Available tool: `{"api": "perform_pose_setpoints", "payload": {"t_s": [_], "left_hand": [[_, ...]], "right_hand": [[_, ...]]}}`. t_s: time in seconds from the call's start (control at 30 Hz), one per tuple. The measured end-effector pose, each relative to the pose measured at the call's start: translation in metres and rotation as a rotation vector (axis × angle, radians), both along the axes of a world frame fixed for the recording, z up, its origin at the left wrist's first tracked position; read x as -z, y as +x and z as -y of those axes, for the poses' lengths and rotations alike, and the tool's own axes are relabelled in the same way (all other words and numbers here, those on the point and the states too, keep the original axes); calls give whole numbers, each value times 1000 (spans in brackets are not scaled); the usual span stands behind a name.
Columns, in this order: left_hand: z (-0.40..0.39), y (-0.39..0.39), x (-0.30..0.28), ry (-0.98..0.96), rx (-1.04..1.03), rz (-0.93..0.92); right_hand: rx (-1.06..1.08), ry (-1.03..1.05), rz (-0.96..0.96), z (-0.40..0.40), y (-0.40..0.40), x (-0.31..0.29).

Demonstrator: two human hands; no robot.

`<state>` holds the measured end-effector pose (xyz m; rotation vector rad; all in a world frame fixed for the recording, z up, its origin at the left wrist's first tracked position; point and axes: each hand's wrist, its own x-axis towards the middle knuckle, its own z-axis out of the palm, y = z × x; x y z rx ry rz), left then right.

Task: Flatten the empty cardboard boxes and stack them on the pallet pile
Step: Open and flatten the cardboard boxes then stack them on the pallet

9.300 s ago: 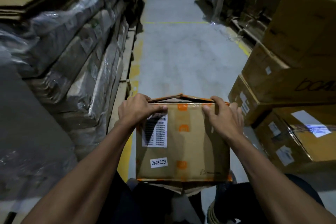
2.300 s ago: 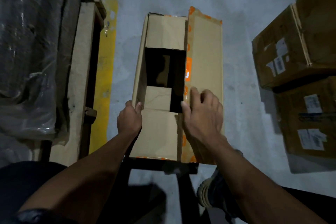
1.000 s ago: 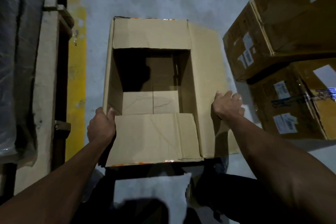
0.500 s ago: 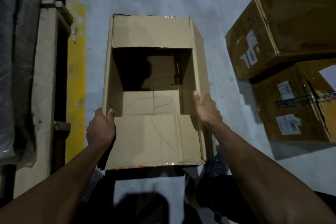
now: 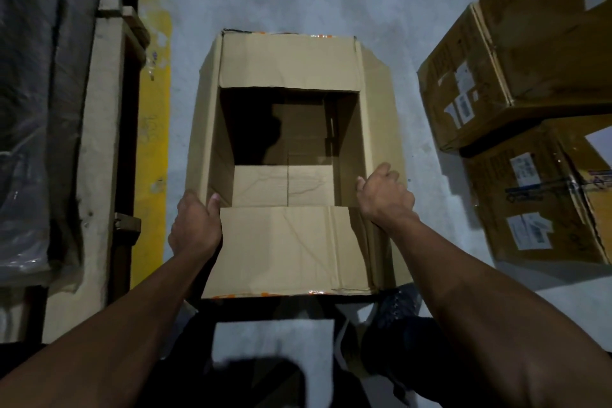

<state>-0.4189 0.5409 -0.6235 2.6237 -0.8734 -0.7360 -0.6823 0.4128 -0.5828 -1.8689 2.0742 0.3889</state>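
An empty brown cardboard box (image 5: 284,248) stands open on the grey floor in front of me, its near and far flaps folded inward and its dark inside visible. My left hand (image 5: 195,225) grips the box's left wall near the front corner, thumb over the edge. My right hand (image 5: 384,195) holds the right flap, which is spread outward, fingers curled over its fold. The box bottom is in shadow.
Closed labelled cartons (image 5: 530,83) are stacked at the right. A wooden pallet edge (image 5: 106,142) with plastic-wrapped goods (image 5: 33,109) runs along the left, beside a yellow floor line (image 5: 152,142). My shoes (image 5: 394,308) are just below the box.
My right hand has moved from inside the right wall outward, and the right flap has swung out again. My left hand stays on the left wall. The box stays where it was.
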Motion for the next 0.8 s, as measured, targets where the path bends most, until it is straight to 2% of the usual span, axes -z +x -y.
{"api": "perform_pose_setpoints", "payload": {"t_s": [0.1,0.2,0.3,0.37,0.43,0.5,0.67,0.8], "left_hand": [[-1,-1,-5,-25,14,24],[-4,-6,-10,-79,133,149],[-1,-15,-24,-166,408,314],[6,-23,-36,-155,654,349],[9,-31,-49,-98,802,279],[11,-34,-65,-64,827,185],[14,-23,-116,25,872,82],[15,-17,-169,77,846,-252]], "right_hand": [[-20,-57,-5,-18,-8,-11],[-32,-211,18,-44,-13,-19],[15,-264,96,-75,-12,-27],[66,-250,155,-93,-12,-33],[98,-213,215,-111,-17,-38],[150,-155,305,-124,-23,-43],[556,-146,544,-130,-41,-60],[734,-179,685,-124,-51,-76]]}}
